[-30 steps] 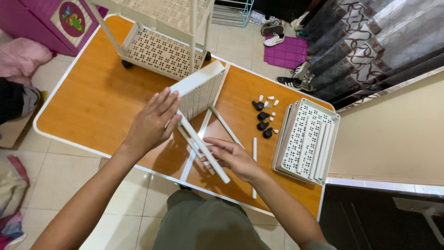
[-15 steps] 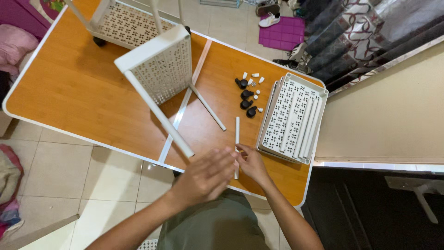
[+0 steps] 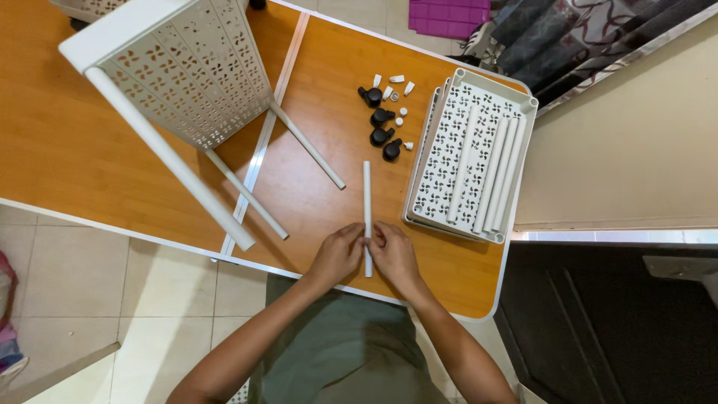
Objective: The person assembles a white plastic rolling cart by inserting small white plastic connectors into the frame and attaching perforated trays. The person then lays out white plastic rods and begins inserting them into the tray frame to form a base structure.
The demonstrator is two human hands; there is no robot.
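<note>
A loose white tube [image 3: 367,198] lies on the orange table [image 3: 82,161], pointing away from me. My left hand [image 3: 336,253] and my right hand [image 3: 393,253] pinch its near end from either side. To the left stands a partly built white perforated shelf basket [image 3: 191,71] with three white tube legs [image 3: 168,161] sticking toward me. Beyond the tube sit several black caster wheels [image 3: 380,127] and small white plastic caps [image 3: 395,84].
At the right, stacked white perforated trays [image 3: 441,161] hold several more white tubes [image 3: 497,172]. The table's near edge runs just under my hands. A cream wall ledge [image 3: 621,150] sits right of the table; tiled floor shows at the left.
Both hands left the basket's legs and came together at the near end of the loose tube. The camera view shifted, so the basket now appears larger and farther left.
</note>
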